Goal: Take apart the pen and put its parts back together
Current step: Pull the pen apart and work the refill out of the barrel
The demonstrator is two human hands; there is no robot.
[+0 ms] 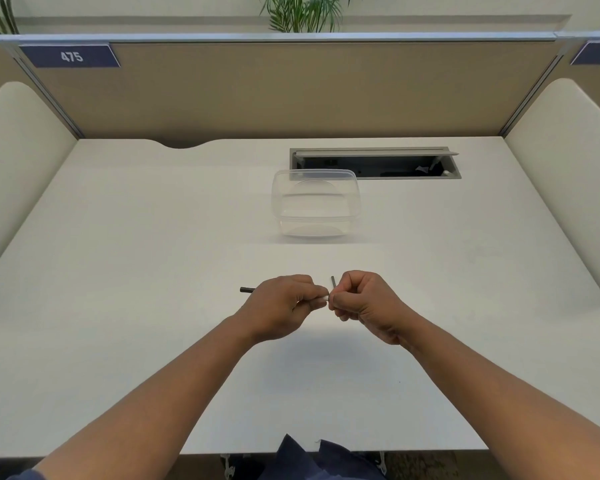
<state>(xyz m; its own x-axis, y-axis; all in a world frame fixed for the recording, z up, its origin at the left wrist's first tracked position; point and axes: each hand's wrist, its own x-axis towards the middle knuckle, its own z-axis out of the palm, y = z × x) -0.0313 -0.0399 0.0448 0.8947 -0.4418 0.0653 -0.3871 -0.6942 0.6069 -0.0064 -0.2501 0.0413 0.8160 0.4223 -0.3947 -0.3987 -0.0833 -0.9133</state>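
Above the middle of the white desk (118, 271), the left hand (281, 306) is pinching the pen barrel (246, 290), whose dark end is sticking out leftward, while the right hand (364, 303) is closing its fingers on a small part with a thin dark clip (333, 282) rising from it. The two pieces are meeting between the fingertips, so whether they are separating or rejoining cannot be told. Nothing is crowding the hands: the clear plastic container (315, 206) is sitting well behind them, and the desk's near edge is lying well below.

A plain white rectangular table (136, 271) carries one clear plastic lidded container (315, 206), toward one o'clock from centre.
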